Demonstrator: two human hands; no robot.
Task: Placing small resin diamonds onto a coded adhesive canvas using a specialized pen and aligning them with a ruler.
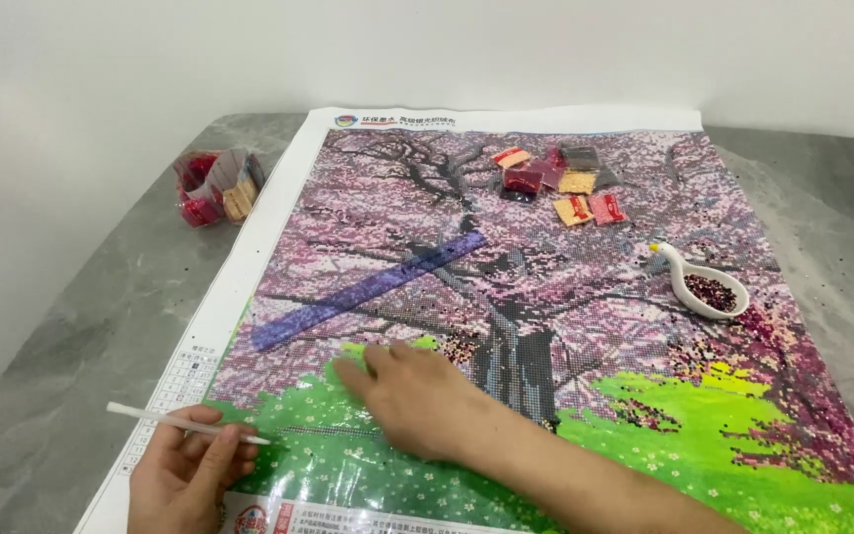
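At the near edge the left hand (pixel 185 475) pinches a white applicator pen (pixel 185 422), the right hand (pixel 412 396) lies flat and empty, pressing the diamond painting canvas (pixel 546 297), probably smoothing placed beads, with a purple ruler (pixel 368 290) and white bead tray (pixel 704 284) farther.

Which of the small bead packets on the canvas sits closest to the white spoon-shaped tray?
The pink-red packet, rightmost in the cluster, beside the orange one; the white tray lies just below-right of it.

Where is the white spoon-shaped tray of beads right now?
In the head view, the white spoon-shaped tray lies on the right part of the diamond-painting canvas, below the small bead packets and beyond the right hand.
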